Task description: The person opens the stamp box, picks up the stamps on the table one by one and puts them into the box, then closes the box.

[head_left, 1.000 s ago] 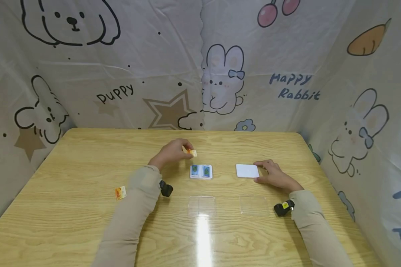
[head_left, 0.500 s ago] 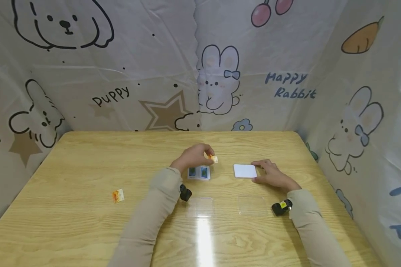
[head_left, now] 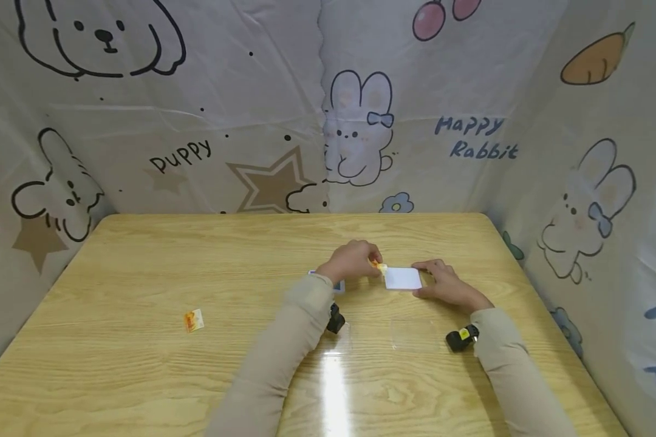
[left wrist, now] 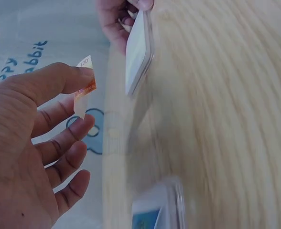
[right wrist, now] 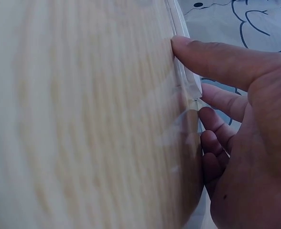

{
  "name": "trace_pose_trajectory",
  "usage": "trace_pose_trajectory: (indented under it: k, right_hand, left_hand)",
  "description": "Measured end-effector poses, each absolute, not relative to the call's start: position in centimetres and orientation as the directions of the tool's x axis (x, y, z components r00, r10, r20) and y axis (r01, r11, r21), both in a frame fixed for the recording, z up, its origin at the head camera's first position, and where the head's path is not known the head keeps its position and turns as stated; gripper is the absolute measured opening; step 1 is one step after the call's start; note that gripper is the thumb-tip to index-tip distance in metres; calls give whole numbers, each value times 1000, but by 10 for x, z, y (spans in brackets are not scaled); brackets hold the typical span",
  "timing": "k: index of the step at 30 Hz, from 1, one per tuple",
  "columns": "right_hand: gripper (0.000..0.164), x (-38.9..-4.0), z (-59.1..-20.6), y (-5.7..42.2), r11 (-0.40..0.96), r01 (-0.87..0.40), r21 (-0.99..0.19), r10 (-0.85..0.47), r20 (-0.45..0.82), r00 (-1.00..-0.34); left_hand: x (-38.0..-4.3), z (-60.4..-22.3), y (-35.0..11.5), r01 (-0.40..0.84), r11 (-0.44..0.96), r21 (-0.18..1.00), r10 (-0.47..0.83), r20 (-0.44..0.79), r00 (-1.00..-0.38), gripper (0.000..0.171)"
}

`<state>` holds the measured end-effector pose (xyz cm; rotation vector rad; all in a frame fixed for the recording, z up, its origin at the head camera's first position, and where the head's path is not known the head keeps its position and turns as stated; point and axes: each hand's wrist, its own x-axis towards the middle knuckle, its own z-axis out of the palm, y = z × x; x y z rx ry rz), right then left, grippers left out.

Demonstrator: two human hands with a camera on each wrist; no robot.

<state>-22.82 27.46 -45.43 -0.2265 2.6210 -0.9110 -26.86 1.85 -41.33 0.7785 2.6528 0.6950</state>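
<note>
My left hand (head_left: 354,260) pinches a small orange-and-cream postage stamp (left wrist: 86,86) with a serrated edge between thumb and forefinger; its other fingers are loosely bent. The stamp is at the left edge of a flat white-topped case (head_left: 402,279); whether they touch I cannot tell. Across that case's right end, my right hand (head_left: 449,285) grips it between thumb and forefinger, as the right wrist view also shows. Beneath my left wrist lies a second case (left wrist: 150,210), mostly covered in the head view, with a blue stamp in it.
Another orange-and-cream stamp (head_left: 194,320) lies alone on the left of the wooden table (head_left: 142,376). Two thin clear lids are nearer the front: one clear lid (head_left: 415,335) in full view, the other (head_left: 342,340) partly behind my left wrist camera. Printed cloth (head_left: 240,109) walls the table.
My left hand has carried the stamp rightward, over the case with blue stamps, up to the white-topped case. My right hand has stayed on its case.
</note>
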Motion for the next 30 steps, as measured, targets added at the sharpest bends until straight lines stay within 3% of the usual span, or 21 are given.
trace_pose_trajectory:
  k: [13,30]
  right_hand:
    - [70,-228,-455,274,780,-44,-624,-275,-279,-920]
    - [72,-231,-453,280,783,-51,-620,-283,-282,-917]
  left_hand:
    - [-268,-420,49,456,768,449,574,-170,-801,23]
    - [-266,-426,55,482,792,374,577,-200,-792,26]
